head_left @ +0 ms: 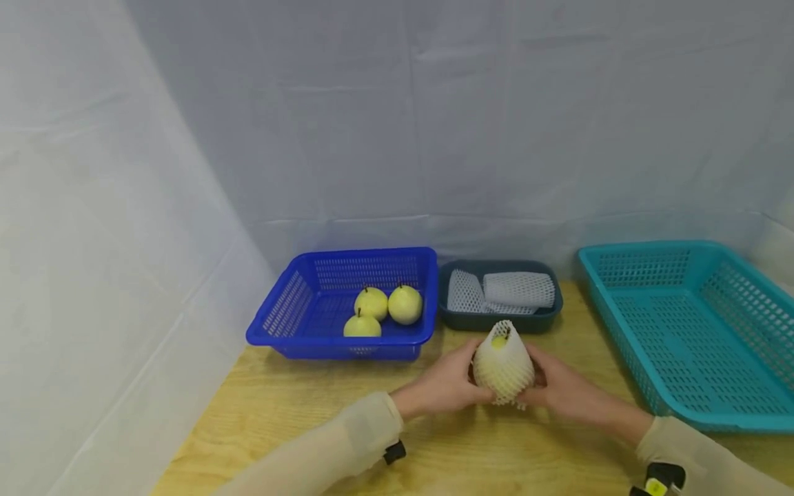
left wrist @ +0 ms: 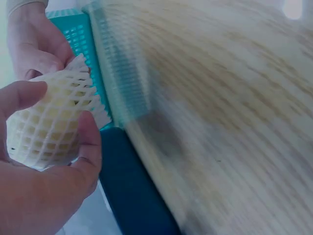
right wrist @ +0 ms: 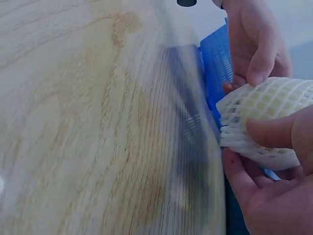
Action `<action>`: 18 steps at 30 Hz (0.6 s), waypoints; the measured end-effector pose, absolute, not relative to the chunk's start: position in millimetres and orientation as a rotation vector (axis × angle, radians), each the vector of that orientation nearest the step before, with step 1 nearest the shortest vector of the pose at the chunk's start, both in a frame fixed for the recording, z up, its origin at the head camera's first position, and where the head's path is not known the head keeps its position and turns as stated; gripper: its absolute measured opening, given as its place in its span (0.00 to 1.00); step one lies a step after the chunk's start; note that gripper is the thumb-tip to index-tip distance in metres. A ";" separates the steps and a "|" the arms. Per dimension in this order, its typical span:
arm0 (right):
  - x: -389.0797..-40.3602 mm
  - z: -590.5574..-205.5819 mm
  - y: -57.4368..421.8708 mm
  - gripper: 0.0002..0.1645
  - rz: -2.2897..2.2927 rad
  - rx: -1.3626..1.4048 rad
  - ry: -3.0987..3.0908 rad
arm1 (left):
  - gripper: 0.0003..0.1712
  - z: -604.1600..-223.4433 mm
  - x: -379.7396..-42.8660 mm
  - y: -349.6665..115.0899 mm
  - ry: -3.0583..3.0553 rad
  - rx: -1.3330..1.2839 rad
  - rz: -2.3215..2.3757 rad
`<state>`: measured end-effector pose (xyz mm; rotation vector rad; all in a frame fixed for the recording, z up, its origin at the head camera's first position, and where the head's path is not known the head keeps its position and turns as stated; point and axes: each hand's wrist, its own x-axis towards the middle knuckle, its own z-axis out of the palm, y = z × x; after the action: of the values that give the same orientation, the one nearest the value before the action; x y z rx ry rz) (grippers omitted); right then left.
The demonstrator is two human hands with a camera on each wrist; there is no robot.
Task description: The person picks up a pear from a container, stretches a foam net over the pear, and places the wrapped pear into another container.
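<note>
Between my two hands is a yellow-green pear (head_left: 500,341) inside a white foam net sleeve (head_left: 505,375), its stem showing through the sleeve's open top. My left hand (head_left: 451,380) grips it from the left, thumb and fingers curled on the netting. From the other side my right hand (head_left: 561,386) grips it too, its thumb (right wrist: 271,132) pressed on the foam. In the left wrist view the sleeve (left wrist: 51,117) is stretched round the fruit, with a loose frilled edge past the fingers.
A blue basket (head_left: 298,339) at the left holds three pears (head_left: 405,305). Beside it, a dark tray (head_left: 496,322) contains folded foam net sleeves (head_left: 520,288). At the right stands a teal basket (head_left: 626,355). White sheeting (head_left: 397,138) rises behind the wooden table (head_left: 260,427).
</note>
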<state>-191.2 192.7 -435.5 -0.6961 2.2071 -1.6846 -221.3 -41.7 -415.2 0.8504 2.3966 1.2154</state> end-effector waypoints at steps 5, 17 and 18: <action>-189.7 -433.8 191.2 0.50 -1.735 -0.725 2.202 | 0.50 -408.0 -219.2 -41.9 2.401 0.835 1.240; -183.2 -421.9 188.4 0.37 -1.679 -0.680 2.298 | 0.47 -406.3 -208.8 -43.2 2.517 0.725 1.259; -183.0 -420.1 188.9 0.36 -1.682 -0.640 2.289 | 0.46 -406.1 -208.5 -43.9 2.516 0.728 1.262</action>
<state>-183.0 188.9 -420.1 -0.6402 2.2890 -1.6821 -208.5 -43.9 -406.1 0.7276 2.5159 1.2616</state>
